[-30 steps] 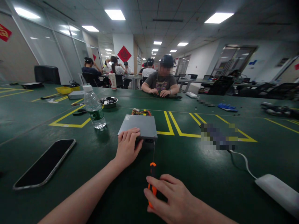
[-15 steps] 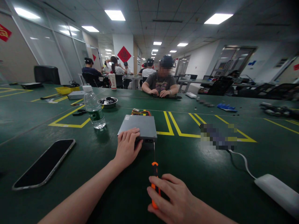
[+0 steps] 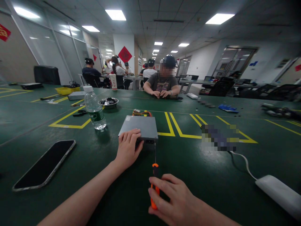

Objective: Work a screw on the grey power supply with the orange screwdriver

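Observation:
A grey metal computer power supply [image 3: 144, 125] lies on the green table, a bundle of coloured wires [image 3: 142, 113] behind it. My left hand [image 3: 128, 146] grips its near left corner, fingers on the top face and thumb at the front. In my right hand [image 3: 172, 196] is a screwdriver [image 3: 155, 188] with an orange and black handle, held between thumb and fingers. Its thin shaft points away from me, and the tip reaches the front face near the right corner, beside a dark socket. Whether a screw sits at the tip is too small to tell.
Left of the power supply stand a water bottle [image 3: 95, 110] and a metal bowl [image 3: 108, 103] of dark parts. A phone [image 3: 45, 164] lies nearer. To the right are a blurred-out object and a white power strip [image 3: 278, 196] with its cable. Across the table sits a person [image 3: 162, 83].
The screwdriver handle has turned and tilted slightly to the left in my right hand, its fingers shifting a little. My left hand and the power supply stay in place.

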Motion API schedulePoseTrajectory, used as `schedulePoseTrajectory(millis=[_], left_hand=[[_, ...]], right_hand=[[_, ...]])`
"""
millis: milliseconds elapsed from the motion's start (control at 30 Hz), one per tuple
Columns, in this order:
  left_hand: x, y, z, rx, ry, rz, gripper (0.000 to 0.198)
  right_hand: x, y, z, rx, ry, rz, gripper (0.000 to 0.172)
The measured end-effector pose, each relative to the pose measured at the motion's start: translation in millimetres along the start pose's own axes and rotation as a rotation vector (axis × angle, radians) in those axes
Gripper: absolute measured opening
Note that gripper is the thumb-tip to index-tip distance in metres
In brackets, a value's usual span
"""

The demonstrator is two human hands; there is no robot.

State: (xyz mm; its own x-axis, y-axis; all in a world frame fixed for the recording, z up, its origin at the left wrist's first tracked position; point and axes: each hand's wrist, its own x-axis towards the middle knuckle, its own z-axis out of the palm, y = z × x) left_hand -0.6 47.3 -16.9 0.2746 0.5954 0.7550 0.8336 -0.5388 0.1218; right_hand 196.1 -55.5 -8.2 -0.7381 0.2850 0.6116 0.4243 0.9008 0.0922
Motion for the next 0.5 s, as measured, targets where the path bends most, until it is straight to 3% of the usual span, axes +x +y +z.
schedulePoseTrajectory(millis=[167,367,500], left_hand=[[-0.7,-0.4,0.4,-0.004,0.007,0.002,0.018],[-0.6,-0.9,0.4,-0.007,-0.003,0.001,0.018],[-0.2,-0.9,0.1,-0.009,0.005,-0.001,0.019]], right_hand=[[-3.9,0.5,4.8,0.019,0.054,0.034,0.019],[1.4,-1.4,-1.4,0.020,-0.111,0.051,0.030],[-0.7,-2.6,4.5,0.003,-0.032,0.050,0.025]])
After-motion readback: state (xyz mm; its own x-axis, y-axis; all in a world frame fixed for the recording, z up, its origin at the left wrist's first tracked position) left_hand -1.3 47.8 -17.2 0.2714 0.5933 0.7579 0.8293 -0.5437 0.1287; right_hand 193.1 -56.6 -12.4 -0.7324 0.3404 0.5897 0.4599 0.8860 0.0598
